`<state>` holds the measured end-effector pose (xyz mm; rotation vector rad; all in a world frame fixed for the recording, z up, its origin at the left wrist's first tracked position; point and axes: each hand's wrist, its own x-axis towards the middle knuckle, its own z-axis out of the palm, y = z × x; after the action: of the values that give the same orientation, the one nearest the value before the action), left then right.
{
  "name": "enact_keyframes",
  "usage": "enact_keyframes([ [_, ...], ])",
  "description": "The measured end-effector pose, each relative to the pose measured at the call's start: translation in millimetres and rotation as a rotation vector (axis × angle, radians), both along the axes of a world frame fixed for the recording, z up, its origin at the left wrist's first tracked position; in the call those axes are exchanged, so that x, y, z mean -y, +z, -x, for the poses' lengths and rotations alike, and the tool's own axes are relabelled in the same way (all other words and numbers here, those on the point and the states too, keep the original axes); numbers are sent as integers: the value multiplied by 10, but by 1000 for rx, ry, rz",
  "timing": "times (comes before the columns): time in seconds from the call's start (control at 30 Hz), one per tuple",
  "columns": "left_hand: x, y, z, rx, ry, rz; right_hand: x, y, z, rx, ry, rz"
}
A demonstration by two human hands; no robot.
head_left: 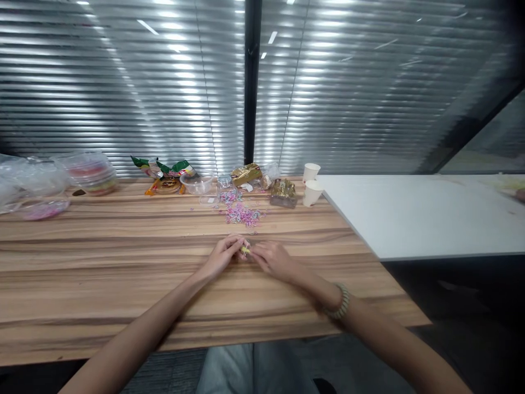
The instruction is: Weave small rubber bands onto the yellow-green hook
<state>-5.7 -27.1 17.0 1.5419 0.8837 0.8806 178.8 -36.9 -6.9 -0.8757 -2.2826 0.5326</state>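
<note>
Near the middle of the wooden table (123, 273), my left hand (223, 254) has its fingers closed on a small yellow and pale piece (245, 250). My right hand (276, 260) meets the piece from the right, its fingers bent together; whether they grip the piece or a thin part of it is too small to tell. A braided band (343, 302) circles my right wrist. Just beyond both hands lies a loose pile of small pink, purple and pale pieces (241, 214).
Behind the pile are a clear bowl (197, 185), a gold wrapper (246, 174) and a brown-gold pack (284, 194). Two paper cups (313, 193) stand to the right. Stacked lidded tubs (92, 175) are at the left. A white table (369, 213) adjoins on the right.
</note>
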Motion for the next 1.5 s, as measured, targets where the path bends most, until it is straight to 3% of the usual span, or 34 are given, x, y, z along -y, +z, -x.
enact_keyframes([
  [0.1,-8,32,10,-55,29,-85,13,6,15,-5,22,20],
  [0.2,-66,12,43,2,146,-77,36,62,34,-46,68,93],
  [0.33,-153,-24,103,94,279,-90,50,136,32,-122,-1,188],
  [0.43,-144,-9,99,97,246,-70,40,145,17,-142,-42,241],
  [0.67,-28,-2,19,2,11,-21,44,127,29,-168,-49,357],
  [0.97,-129,-42,65,157,237,34,-45,52,49,-499,-162,395],
  [1.2,-114,-52,55,254,211,117,-102,30,42,-658,-233,426],
  [1.33,-83,-17,19,176,160,118,-124,27,42,-702,-221,472],
  [1.5,-83,-18,7,75,200,61,-111,-3,46,-667,-157,487],
])
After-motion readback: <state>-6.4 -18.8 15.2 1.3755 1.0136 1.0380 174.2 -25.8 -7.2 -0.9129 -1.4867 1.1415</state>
